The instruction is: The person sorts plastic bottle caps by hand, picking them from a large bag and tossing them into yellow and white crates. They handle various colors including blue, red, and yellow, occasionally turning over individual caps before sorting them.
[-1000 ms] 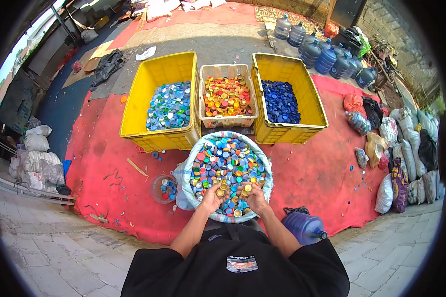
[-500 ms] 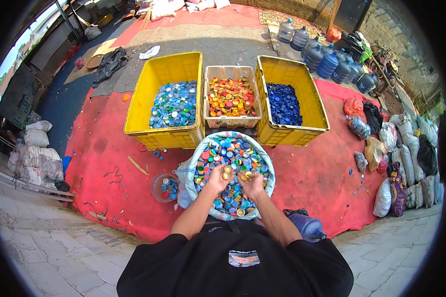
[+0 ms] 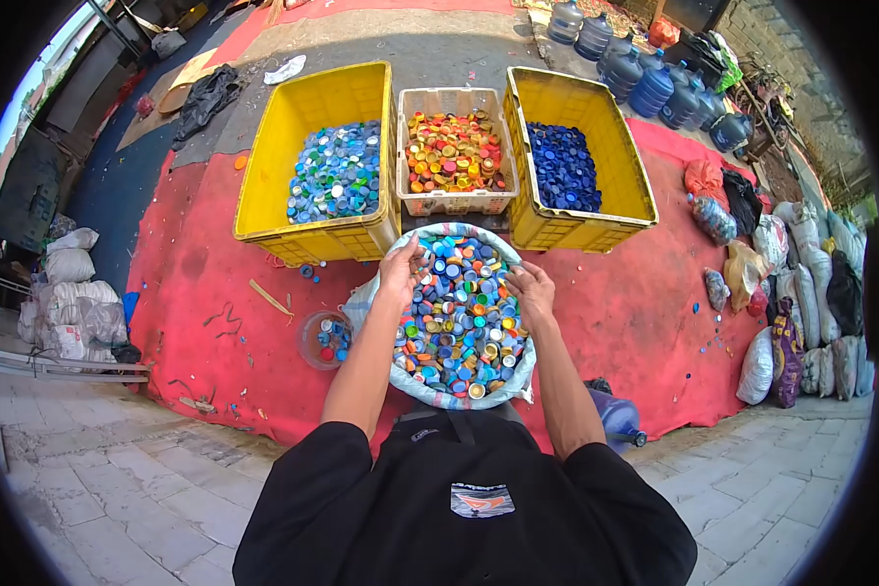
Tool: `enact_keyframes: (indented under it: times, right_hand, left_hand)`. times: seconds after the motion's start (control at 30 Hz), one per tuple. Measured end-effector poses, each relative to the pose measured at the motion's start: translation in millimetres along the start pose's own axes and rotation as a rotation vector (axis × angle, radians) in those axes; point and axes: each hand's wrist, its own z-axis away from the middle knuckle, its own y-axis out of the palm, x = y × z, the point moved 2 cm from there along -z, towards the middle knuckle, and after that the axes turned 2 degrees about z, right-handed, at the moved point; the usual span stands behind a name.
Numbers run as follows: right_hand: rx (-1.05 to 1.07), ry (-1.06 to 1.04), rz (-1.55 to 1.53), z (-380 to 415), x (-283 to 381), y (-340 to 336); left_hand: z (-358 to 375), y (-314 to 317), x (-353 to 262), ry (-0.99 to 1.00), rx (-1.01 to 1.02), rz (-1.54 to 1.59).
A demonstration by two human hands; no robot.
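Two bare hands are reaching over a round sack (image 3: 397,373) of mixed bottle caps (image 3: 459,313), seen from a head cam looking down past a black shirt. Left hand (image 3: 401,269) is sitting at the sack's far-left rim w/ fingers curled in; whether it's pinching a cap can't be told. Right hand (image 3: 532,291) is hovering at the far-right rim, fingers loosely spread, palm down, holding nothing visible.

Caps are looking small, light, hard plastic, prob. slippery in a loose heap; best taken by a fingertip pinch across the rim or a cupped scoop.

Just beyond the sack, along the red mat (image 3: 635,322), three bins are standing side by side: left yellow crate (image 3: 317,239) w/ light-blue caps, middle white crate (image 3: 456,203) w/ orange and yellow, right yellow crate (image 3: 581,227) w/ dark blue. Water jugs (image 3: 654,88) are lining the far-right corner.
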Motion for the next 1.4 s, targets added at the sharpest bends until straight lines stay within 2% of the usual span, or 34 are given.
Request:
enact_keyframes:
  times: [0.1, 0.17, 0.27, 0.37, 0.4, 0.5, 0.53, 0.67, 0.77, 0.9, 1.17, 1.4]
  right_hand:
    - [-0.090, 0.127, 0.237, 38.9, -72.7, -62.3]
    - [-0.100, 0.156, 0.328, 72.5, -91.2, -79.4]
    - [-0.116, 0.114, 0.632, 97.0, -110.4, -93.4]
    - [-0.080, 0.092, 0.850, 93.5, -138.0, -108.0]
    - [-0.074, 0.053, 0.915, 95.7, -127.9, -98.8]
    - [-0.059, -0.028, 0.975, 86.7, -128.4, -88.7]
    - [0.000, 0.006, 1.010, 80.9, -131.3, -89.5]
    - [0.061, -0.103, 0.958, 70.3, -125.9, -73.4]
    - [0.144, -0.421, 1.145, 57.2, -131.3, -69.0]
    - [0.236, -0.531, 1.222, 49.1, -118.6, -40.7]
    - [0.332, -0.547, 1.467, 27.5, -137.4, -23.8]
    - [0.153, -0.370, 0.992, 51.4, -121.9, -24.3]
  left_hand:
    - [24.5, -68.9, 81.0, -0.207, -0.192, 0.040]
    - [55.2, -90.6, 114.5, -0.265, -0.208, 0.066]
    - [86.0, -113.5, 148.3, -0.332, -0.152, -0.006]
    - [111.9, -105.3, 151.3, -0.343, -0.115, -0.120]
    - [112.9, -109.6, 160.9, -0.347, -0.110, -0.139]
    - [119.4, -106.6, 168.7, -0.339, -0.103, -0.172]
    - [120.8, -103.5, 168.2, -0.339, -0.124, -0.177]
    - [118.6, -102.8, 173.7, -0.341, -0.156, -0.199]
    - [114.7, -106.2, 177.6, -0.325, -0.145, -0.214]
    - [110.2, -106.3, 175.6, -0.296, -0.147, -0.298]
    - [95.7, -91.5, 169.7, -0.192, -0.101, -0.387]
    - [72.1, -68.5, 173.8, -0.226, 0.001, -0.386]
